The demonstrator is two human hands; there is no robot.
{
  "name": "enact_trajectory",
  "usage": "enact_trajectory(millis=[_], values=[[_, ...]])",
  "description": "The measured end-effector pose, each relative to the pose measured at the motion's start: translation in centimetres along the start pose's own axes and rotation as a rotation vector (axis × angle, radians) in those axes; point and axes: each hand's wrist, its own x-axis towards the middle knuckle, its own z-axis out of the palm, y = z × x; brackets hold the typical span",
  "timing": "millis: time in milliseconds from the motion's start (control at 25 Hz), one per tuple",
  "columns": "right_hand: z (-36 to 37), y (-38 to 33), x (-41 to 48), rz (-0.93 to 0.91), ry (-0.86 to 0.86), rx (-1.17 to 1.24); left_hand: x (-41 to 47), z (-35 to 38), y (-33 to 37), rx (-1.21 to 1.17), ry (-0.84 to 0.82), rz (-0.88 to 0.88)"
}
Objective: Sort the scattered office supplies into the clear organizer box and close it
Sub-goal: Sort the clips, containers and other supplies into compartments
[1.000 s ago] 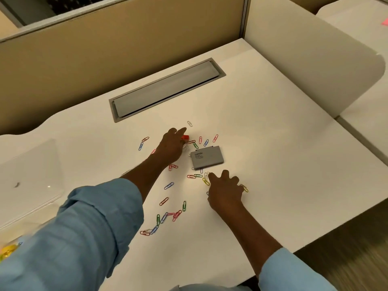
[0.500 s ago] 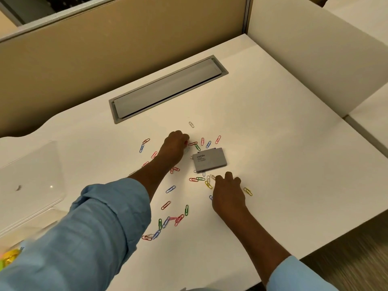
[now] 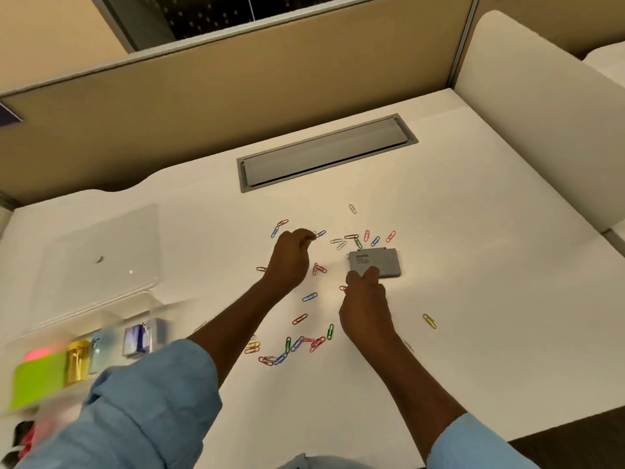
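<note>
Head view | left hand [image 3: 290,257] curled among paper clips [image 3: 309,297], grasp unclear | right hand [image 3: 366,301] touches grey staple box [image 3: 378,260], fingers extended

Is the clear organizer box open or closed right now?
Open. The clear lid lies swung back on the desk, leaving the organizer box uncovered, with green notes showing inside; that corner is blurred.

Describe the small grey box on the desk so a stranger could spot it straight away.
Start at the long grey hatch sunk in the white desk. Nearer the person lie scattered coloured wire paper clips; the flat grey rectangular box sits at their right side. It alone is solid, with dark print.
</note>
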Motion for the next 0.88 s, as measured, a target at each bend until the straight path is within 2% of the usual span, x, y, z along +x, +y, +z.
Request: enact_trajectory(millis=[120, 200, 400, 640, 800, 880], values=[[0.9, -2.4, -1.0, -0.058, -0.032, 0.072, -5.5, -2.8, -1.0, -0.364, 0.030, -0.272], [1.5, -4.4, -1.9, -0.104, -0.050, 0.136, -9.5, -4.5, -2.1, -0.454, 0.106, -0.364], [4.7, -9.0, -4.7, -0.379, -0.154, 0.138, -16.7, -8.4, -7.8, -0.436, 0.268, -0.449], [11.1, -16.7, -9.4, -0.619, -0.402, 0.046, -23.4, -15.7, -16.6, -0.246, 0.562, -0.528], [15.8, -23.2, -13.9, -0.773, -0.532, -0.006, -28.4, -19.2, -21.5, -0.078, 0.641, -0.541], [18.4, -26.1, -15.8, -0.863, -0.563, -0.063, -30.6, -20.8, -23.9, -0.003, 0.623, -0.574]])
